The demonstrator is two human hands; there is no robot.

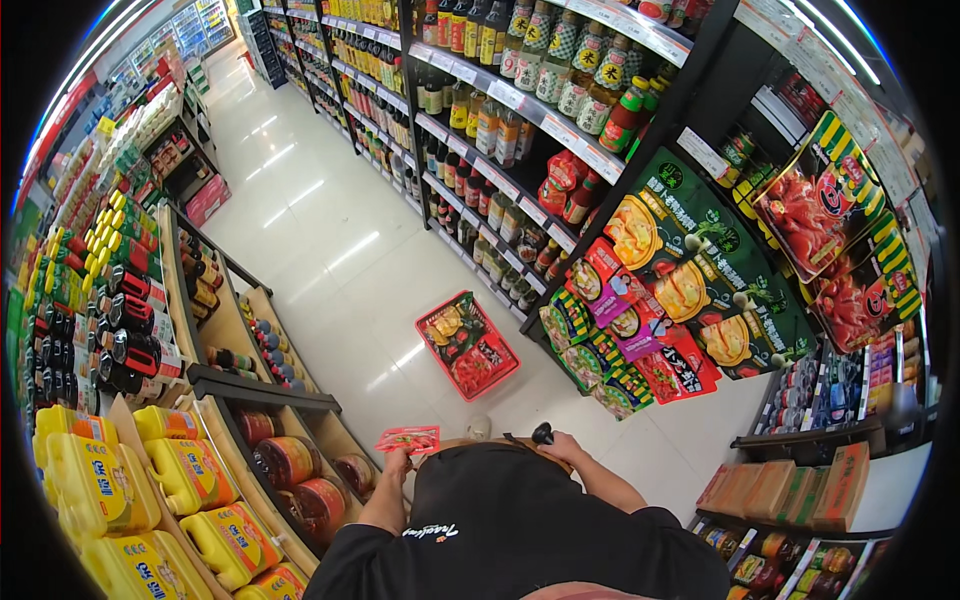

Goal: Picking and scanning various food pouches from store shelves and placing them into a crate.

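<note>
My left hand (397, 462) is shut on a red printed food packet (411, 438), held flat out from my waist. On the other side, my right hand (561, 448) grips a small black object with a rounded end (542, 432); what it is, I cannot tell. A tan item (501, 436) shows at my waist between the hands, mostly hidden by my black shirt. Ahead on the tiled floor stands a red plastic shopping basket (495, 318). Inside it lie a dark green seasoning packet (448, 324) and red packets (481, 365).
Shelves of sauce and vinegar bottles (487, 124) line the far right side. Seasoning packets (690, 285) hang at the rack's end. Yellow jugs (199, 469) and large jars (289, 461) fill the left display. Cardboard boxes (795, 487) sit on a right shelf.
</note>
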